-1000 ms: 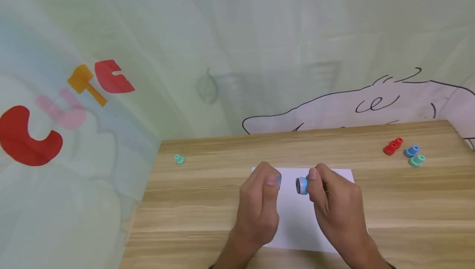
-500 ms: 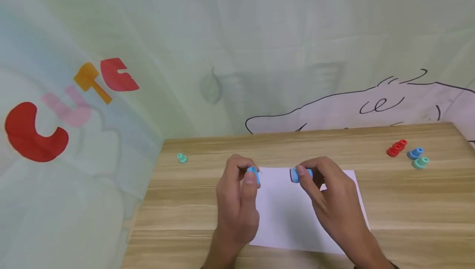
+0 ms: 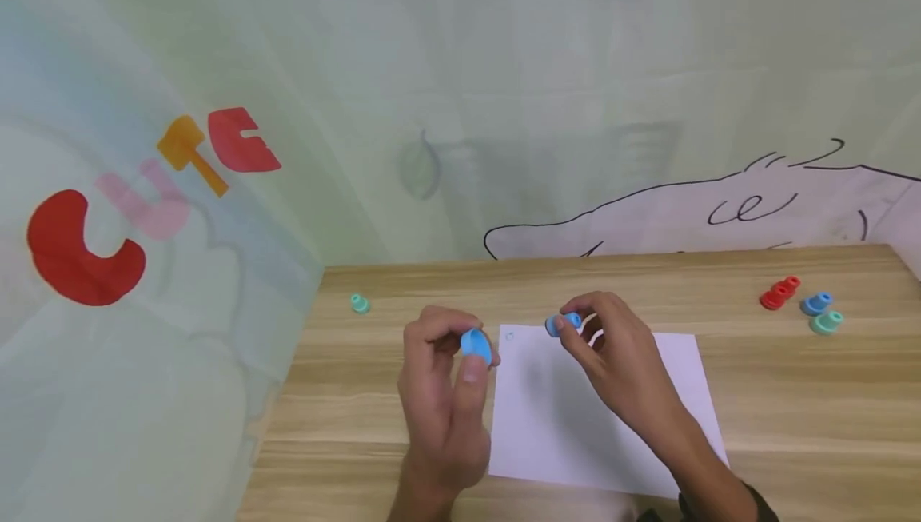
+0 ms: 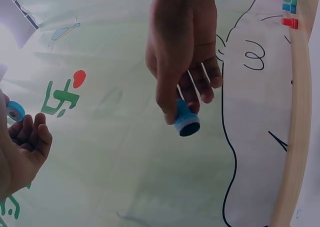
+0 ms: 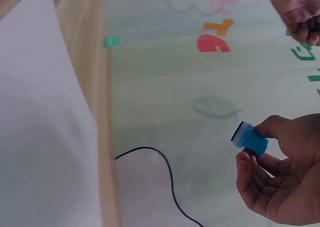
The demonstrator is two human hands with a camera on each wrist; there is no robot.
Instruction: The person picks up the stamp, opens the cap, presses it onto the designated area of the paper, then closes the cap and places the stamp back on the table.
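Observation:
My left hand (image 3: 448,402) pinches a light-blue stamp cap (image 3: 476,346) between thumb and fingers, its hollow side facing up in the head view. To its right, my right hand (image 3: 622,354) pinches a small blue stamp (image 3: 564,324) above the far edge of a white sheet of paper (image 3: 568,418). In the right wrist view the dark face of the stamp (image 5: 250,138) is bare and tilted to the left. Cap and stamp are apart. A small teal mark (image 3: 509,336) shows in the paper's upper left corner.
On the wooden table (image 3: 324,410), a teal stamp (image 3: 360,303) stands at the far left. At the far right are red stamps (image 3: 779,292), a blue stamp (image 3: 817,304) and a teal stamp (image 3: 827,323). A printed cloth (image 3: 561,98) hangs behind the table.
My hands have moved apart, the left one going left with the cap, now turned hollow side up. The right hand has moved left and farther over the paper with the stamp. The paper's corner mark has been uncovered.

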